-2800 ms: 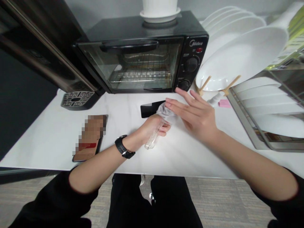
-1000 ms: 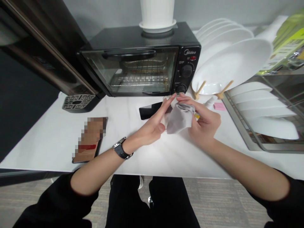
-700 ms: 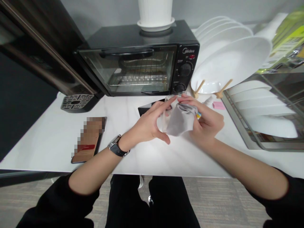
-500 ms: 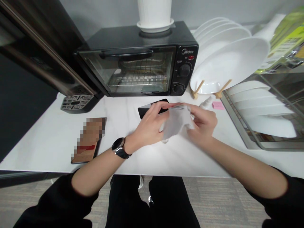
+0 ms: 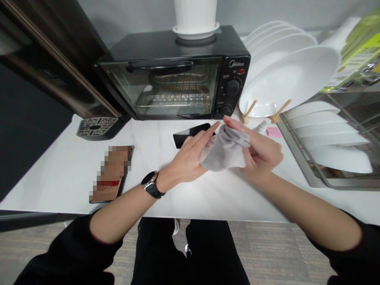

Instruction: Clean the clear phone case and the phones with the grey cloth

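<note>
A thin grey cloth (image 5: pixel 225 152) is bunched above the white counter, between my two hands. My right hand (image 5: pixel 263 152) pinches its upper right part with thumb and fingers, and the rest hangs down loosely. My left hand (image 5: pixel 192 156), with a black watch (image 5: pixel 150 184) on its wrist, has its fingers stretched out along the cloth's left side. The cloth covers the left thumb area, and anything behind it there is hidden. Just beyond the left fingers lies a flat black object (image 5: pixel 190 133) with a shiny top, partly covered by them.
A black toaster oven (image 5: pixel 169 87) stands behind, with a white pot (image 5: pixel 196 18) on top. White plates (image 5: pixel 289 79) rest upright at the right, by a metal dish rack (image 5: pixel 305 166). A phone-like slab (image 5: pixel 109 174) lies left. Pink sticky notes (image 5: pixel 273 132) are near a small white bottle (image 5: pixel 261 127).
My right hand has shifted slightly right with the cloth, which is now more bunched. My left fingers have straightened and come away from the cloth's top edge.
</note>
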Demonstrator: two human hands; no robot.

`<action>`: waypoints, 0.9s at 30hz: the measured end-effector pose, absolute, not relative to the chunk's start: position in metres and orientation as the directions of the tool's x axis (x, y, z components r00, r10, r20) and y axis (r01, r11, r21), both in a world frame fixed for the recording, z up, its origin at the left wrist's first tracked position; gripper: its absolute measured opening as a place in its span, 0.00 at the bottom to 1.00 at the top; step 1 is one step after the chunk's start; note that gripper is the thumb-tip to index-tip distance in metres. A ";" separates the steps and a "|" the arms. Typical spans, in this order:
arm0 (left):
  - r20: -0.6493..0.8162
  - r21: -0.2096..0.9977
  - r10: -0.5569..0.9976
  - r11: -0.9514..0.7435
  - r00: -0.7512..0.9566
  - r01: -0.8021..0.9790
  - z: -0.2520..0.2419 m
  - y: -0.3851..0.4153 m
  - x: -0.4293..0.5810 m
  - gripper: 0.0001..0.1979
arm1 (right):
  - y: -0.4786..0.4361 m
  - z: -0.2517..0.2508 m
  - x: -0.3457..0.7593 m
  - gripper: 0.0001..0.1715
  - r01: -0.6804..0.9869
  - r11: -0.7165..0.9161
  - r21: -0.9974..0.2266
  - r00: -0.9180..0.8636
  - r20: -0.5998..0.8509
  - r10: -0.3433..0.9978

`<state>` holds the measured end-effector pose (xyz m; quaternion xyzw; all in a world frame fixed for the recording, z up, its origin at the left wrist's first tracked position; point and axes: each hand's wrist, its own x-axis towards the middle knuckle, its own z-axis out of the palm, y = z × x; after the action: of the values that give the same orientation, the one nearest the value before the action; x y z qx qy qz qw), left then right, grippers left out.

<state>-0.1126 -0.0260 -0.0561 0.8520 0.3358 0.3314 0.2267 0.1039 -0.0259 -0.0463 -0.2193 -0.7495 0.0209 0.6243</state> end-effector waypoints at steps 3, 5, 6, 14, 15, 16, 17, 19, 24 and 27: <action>0.432 0.630 0.745 -0.652 0.508 0.421 -0.054 -0.026 -0.112 0.53 | -0.020 -0.047 0.106 0.30 0.315 0.909 -0.272 -0.200 0.917 0.344; 0.486 0.673 0.732 -0.662 0.477 0.330 -0.055 -0.024 -0.113 0.53 | -0.018 -0.046 0.107 0.31 0.323 0.907 -0.271 -0.206 0.915 0.347; 0.515 0.685 0.718 -0.673 0.469 0.279 -0.056 -0.024 -0.113 0.51 | -0.017 -0.045 0.107 0.31 0.321 0.909 -0.265 -0.218 0.914 0.343; 0.520 0.628 0.722 -0.686 0.457 0.369 -0.065 -0.026 -0.109 0.33 | -0.024 -0.035 0.107 0.34 0.223 0.960 -0.170 -0.405 0.879 0.250; 0.519 0.621 0.717 -0.690 0.465 0.372 -0.065 -0.027 -0.108 0.33 | -0.024 -0.035 0.107 0.33 0.218 0.960 -0.176 -0.404 0.879 0.253; 0.517 0.618 0.712 -0.695 0.475 0.368 -0.064 -0.027 -0.108 0.33 | -0.025 -0.036 0.106 0.31 0.217 0.959 -0.183 -0.400 0.880 0.258; 0.516 0.620 0.709 -0.696 0.480 0.362 -0.063 -0.027 -0.108 0.33 | -0.027 -0.036 0.106 0.26 0.219 0.957 -0.192 -0.394 0.879 0.267; 0.495 0.639 0.720 -0.681 0.486 0.358 -0.060 -0.027 -0.108 0.31 | -0.030 -0.036 0.103 0.16 0.222 0.946 -0.235 -0.368 0.878 0.304; 0.419 0.684 0.788 -0.601 0.451 0.414 -0.055 -0.028 -0.108 0.39 | -0.034 -0.032 0.098 0.13 0.315 0.838 -0.445 0.111 0.895 0.433; 0.412 0.716 0.814 -0.568 0.411 0.407 -0.052 -0.029 -0.108 0.41 | -0.027 -0.027 0.101 0.14 0.497 0.763 -0.415 0.306 0.906 0.293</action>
<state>-0.1082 -0.0293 -0.0523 0.7972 0.3827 0.3850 0.2641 0.1014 -0.0267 -0.0272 -0.3375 -0.5850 -0.0692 0.7342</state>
